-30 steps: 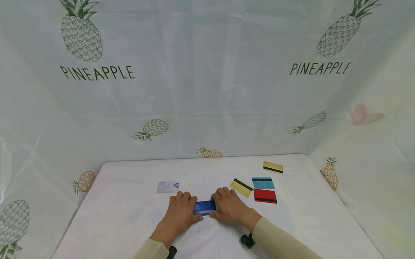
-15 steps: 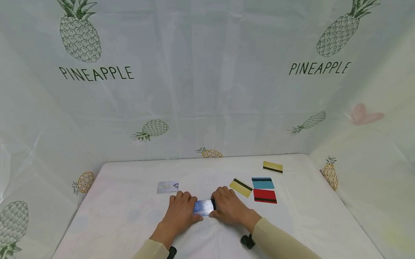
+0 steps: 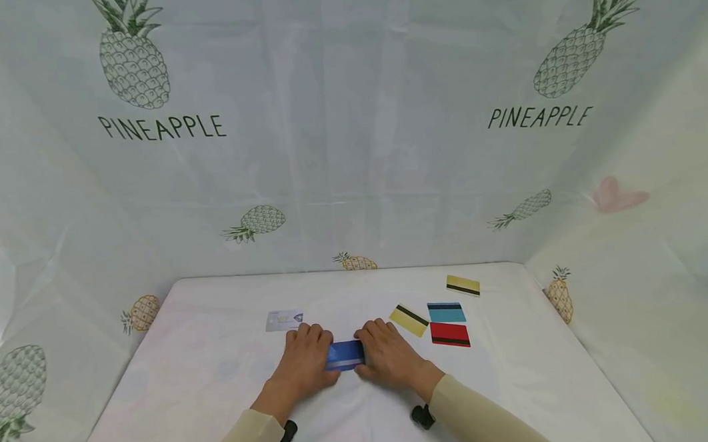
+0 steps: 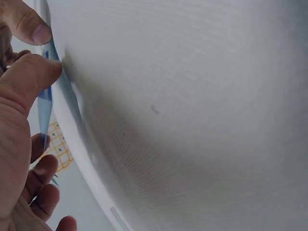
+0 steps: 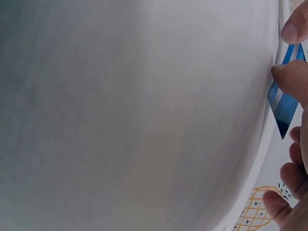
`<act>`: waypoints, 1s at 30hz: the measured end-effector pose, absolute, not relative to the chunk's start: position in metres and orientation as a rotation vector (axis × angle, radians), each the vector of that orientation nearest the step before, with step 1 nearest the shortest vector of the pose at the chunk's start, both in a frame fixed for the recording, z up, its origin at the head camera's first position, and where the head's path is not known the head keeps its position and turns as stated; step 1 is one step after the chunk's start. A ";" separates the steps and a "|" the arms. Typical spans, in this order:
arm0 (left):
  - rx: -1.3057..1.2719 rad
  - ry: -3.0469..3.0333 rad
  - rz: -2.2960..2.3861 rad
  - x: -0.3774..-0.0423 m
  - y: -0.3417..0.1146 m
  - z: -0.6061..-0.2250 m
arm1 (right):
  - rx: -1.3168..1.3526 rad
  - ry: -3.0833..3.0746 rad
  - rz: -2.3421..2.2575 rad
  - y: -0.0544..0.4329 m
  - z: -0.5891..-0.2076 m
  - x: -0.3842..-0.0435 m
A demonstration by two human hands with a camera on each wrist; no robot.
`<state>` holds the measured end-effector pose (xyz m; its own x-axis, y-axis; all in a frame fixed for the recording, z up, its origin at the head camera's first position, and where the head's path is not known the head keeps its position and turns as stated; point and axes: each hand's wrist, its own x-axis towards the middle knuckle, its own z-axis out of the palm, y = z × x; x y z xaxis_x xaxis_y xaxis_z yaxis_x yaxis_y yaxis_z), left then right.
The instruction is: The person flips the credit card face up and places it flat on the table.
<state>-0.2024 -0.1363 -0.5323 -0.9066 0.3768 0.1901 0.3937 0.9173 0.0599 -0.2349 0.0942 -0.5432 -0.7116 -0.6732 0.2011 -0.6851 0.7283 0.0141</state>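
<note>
Both hands hold a blue card (image 3: 344, 356) with a paler stripe near its lower edge, close to the middle of the table. My left hand (image 3: 304, 358) pinches its left end between thumb and fingers. On the opposite end, the thumb and fingers of my right hand (image 3: 390, 354) pinch it too, covering its right edge. In the left wrist view the card (image 4: 44, 108) appears nearly edge-on beside the thumb. The right wrist view shows its blue face (image 5: 285, 108) and a dark corner, tilted. Whether it touches the table cannot be told.
A silver card (image 3: 284, 320) lies beyond my left hand. Right of my right hand lie a yellow card (image 3: 410, 320), a light blue card (image 3: 446, 312) and a red card (image 3: 450, 334). Another yellow card (image 3: 463, 285) is near the far edge of the white table (image 3: 182, 377).
Half a second ago the card's face shone pale with glare; now it looks blue again, so its tilt has changed slightly. Both hands keep their hold. The head view has shifted a little.
</note>
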 end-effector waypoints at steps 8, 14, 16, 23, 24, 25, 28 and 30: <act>-0.600 -2.813 -0.168 -0.202 -0.138 -0.534 | 1.099 -2.703 0.042 0.093 -0.541 -0.235; -0.610 -2.798 -0.211 -0.202 -0.135 -0.531 | 1.104 -2.704 0.045 0.092 -0.539 -0.235; -0.613 -2.803 -0.228 -0.201 -0.134 -0.529 | 1.104 -2.706 0.043 0.091 -0.539 -0.235; -0.622 -2.801 -0.249 -0.198 -0.129 -0.524 | 1.095 -2.726 0.064 0.091 -0.539 -0.234; -0.625 -2.800 -0.255 -0.198 -0.129 -0.523 | 1.095 -2.725 0.065 0.090 -0.539 -0.234; -0.628 -2.799 -0.262 -0.198 -0.128 -0.523 | 1.095 -2.722 0.065 0.090 -0.539 -0.234; -0.640 -2.801 -0.297 -0.198 -0.126 -0.522 | 1.099 -2.704 0.064 0.090 -0.539 -0.234; -0.655 -2.796 -0.329 -0.198 -0.125 -0.520 | 1.105 -2.697 0.065 0.089 -0.538 -0.233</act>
<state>-0.1978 -0.1250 -0.5196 -0.8675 0.4030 0.2916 0.4596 0.8736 0.1601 -0.2333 0.0895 -0.5382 -0.6908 -0.6873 0.2246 -0.6972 0.7154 0.0447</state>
